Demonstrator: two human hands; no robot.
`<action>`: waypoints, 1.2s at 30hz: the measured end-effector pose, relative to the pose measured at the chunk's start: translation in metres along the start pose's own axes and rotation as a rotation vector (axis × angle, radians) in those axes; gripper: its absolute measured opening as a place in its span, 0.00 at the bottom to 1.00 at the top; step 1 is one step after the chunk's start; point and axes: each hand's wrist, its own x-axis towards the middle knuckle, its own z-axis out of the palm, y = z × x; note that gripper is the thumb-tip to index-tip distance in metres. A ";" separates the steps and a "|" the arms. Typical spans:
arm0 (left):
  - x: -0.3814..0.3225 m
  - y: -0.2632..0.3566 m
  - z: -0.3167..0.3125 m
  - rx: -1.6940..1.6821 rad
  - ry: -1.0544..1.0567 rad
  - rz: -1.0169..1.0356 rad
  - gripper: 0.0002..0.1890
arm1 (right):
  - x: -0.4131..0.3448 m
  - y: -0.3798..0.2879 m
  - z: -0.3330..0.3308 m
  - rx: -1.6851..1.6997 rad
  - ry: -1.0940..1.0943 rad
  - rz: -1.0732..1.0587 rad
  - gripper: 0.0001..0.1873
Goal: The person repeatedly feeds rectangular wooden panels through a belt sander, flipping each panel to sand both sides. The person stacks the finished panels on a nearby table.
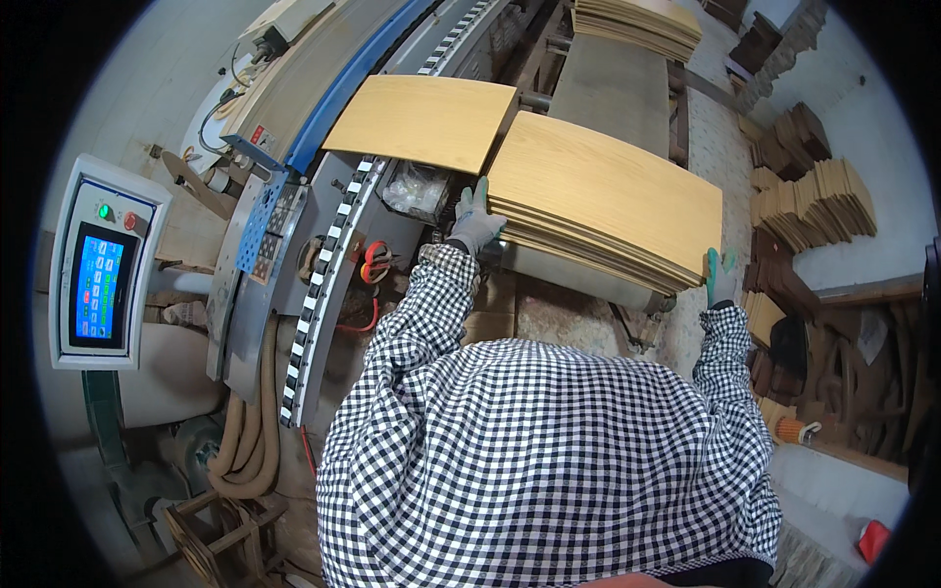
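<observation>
In front of me a stack of wood-grain panels (603, 184) rests on the end of a belt conveyor (610, 88). Gloved in grey and green, my left hand (476, 217) touches the stack's near left corner, fingers pointing away from me. My right hand (723, 273), also gloved, is against the stack's right end. Neither hand's grip can be made out fully. A single wood-grain panel (426, 121) lies to the left of the stack, reaching over the machine's feed track (334, 242) towards its blue guide rail.
At the left stands a control panel (103, 272) with a lit screen. Scissors with red handles (376, 262) hang beside the machine. More boards (636, 26) lie at the conveyor's far end, and stacked panels (816, 202) lean against the right wall. Hoses (250, 456) curl low on the left.
</observation>
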 end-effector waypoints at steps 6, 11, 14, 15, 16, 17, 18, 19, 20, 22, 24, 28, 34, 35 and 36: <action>-0.017 -0.016 0.006 -0.358 0.122 0.127 0.41 | -0.004 0.017 -0.014 -0.165 -0.142 -0.174 0.22; -0.080 -0.019 0.018 -1.089 0.324 0.015 0.21 | -0.020 0.072 -0.046 0.137 -0.048 -0.044 0.18; -0.110 -0.034 0.012 -1.359 0.240 -0.287 0.19 | -0.042 0.090 -0.061 0.491 -0.064 0.236 0.15; -0.121 -0.041 0.010 -1.490 0.226 -0.300 0.19 | -0.053 0.091 -0.061 0.300 -0.115 0.068 0.15; -0.132 -0.050 0.007 -1.546 0.203 -0.210 0.18 | -0.065 0.090 -0.055 0.059 -0.108 -0.076 0.14; -0.143 -0.058 0.002 -1.582 0.207 -0.166 0.17 | -0.075 0.086 -0.049 -0.175 -0.111 -0.256 0.14; -0.155 -0.065 -0.003 -1.616 0.213 -0.136 0.16 | -0.083 0.080 -0.042 -0.117 -0.134 -0.176 0.15; -0.169 -0.072 -0.006 -1.622 0.296 -0.180 0.15 | -0.092 0.074 -0.035 -0.057 -0.172 -0.125 0.15; -0.179 -0.081 -0.015 -1.648 0.322 -0.176 0.14 | -0.099 0.067 -0.025 -0.002 -0.203 -0.053 0.16; -0.198 -0.099 -0.033 -1.657 0.455 -0.253 0.12 | -0.111 0.058 0.002 -0.098 -0.305 -0.164 0.16; -0.217 -0.119 -0.056 -1.741 0.428 -0.045 0.12 | -0.126 0.055 0.038 -0.038 -0.271 -0.215 0.16; -0.253 -0.151 -0.090 -1.738 0.597 -0.155 0.14 | -0.158 0.039 0.115 0.190 -0.417 -0.215 0.15; -0.293 -0.187 -0.101 -1.818 0.547 -0.198 0.14 | -0.266 -0.014 0.212 0.566 -0.567 0.150 0.15; -0.300 -0.193 -0.099 -1.823 0.528 -0.118 0.14 | -0.282 -0.024 0.217 0.503 -0.667 0.147 0.15; -0.306 -0.199 -0.096 -1.792 0.535 -0.122 0.14 | -0.295 -0.034 0.218 0.474 -0.837 0.204 0.16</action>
